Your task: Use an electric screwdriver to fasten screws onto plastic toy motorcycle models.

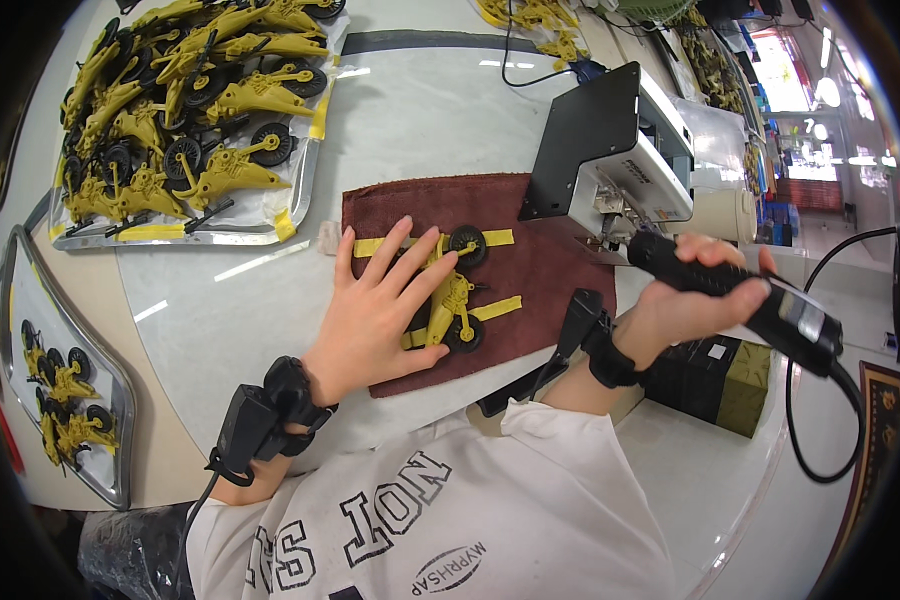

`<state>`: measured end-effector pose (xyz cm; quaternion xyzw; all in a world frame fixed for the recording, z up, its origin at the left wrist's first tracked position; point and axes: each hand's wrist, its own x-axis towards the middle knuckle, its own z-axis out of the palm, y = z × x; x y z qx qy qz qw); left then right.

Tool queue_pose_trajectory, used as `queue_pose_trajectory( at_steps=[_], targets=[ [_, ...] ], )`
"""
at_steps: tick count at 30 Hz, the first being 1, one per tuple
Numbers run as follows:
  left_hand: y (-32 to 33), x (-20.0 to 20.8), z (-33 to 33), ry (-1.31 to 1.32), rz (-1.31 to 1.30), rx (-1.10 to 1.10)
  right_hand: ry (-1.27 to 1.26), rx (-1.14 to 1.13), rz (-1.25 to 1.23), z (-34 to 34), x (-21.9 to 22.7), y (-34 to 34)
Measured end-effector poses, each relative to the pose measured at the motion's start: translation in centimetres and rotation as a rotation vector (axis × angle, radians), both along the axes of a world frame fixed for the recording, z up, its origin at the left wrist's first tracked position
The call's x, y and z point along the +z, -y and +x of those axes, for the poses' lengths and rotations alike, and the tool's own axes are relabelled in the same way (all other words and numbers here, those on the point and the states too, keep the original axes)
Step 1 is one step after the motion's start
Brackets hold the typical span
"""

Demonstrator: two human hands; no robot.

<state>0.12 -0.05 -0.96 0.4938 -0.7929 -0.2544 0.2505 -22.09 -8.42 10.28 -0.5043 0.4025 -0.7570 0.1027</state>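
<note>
Left grip [375,295] lay spread over yellow toy motorcycle [452,298], likely steadying it on maroon cloth [545,300]; right grip [695,305] wrapped black corded tool [678,268].

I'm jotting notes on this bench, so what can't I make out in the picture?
Head view, hidden: part of the yellow toy motorcycle, covered by the left hand.
Head view, too small: tip of the black tool in the right hand, lost against the machine.
Head view, hidden: how many piled motorcycles fill the upper-left tray; they overlap.
Head view, cut off: far end of the cord, by the right rim.
</note>
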Motion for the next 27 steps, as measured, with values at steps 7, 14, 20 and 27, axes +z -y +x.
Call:
queue_pose_trajectory(
  at_steps=[7, 14, 20, 27],
  targets=[
    [-0.1, -0.1, -0.2, -0.006, -0.009, -0.005, 0.023, -0.088, 0.028, -0.3, 1.5, 0.5],
    [-0.4, -0.1, 0.0, -0.025, -0.01, 0.005, 0.005, -0.016, 0.164, -0.5, 0.7, 0.0],
    [-0.3, 0.4, -0.1, -0.013, -0.049, -0.019, 0.057, 0.694, 0.111, 4.6, -1.3, -8.6],
    [-0.5, -0.3, 0.3, -0.051, -0.027, 0.003, -0.053, 0.989, 0.121, 6.5, -3.6, -9.6]
  ],
)
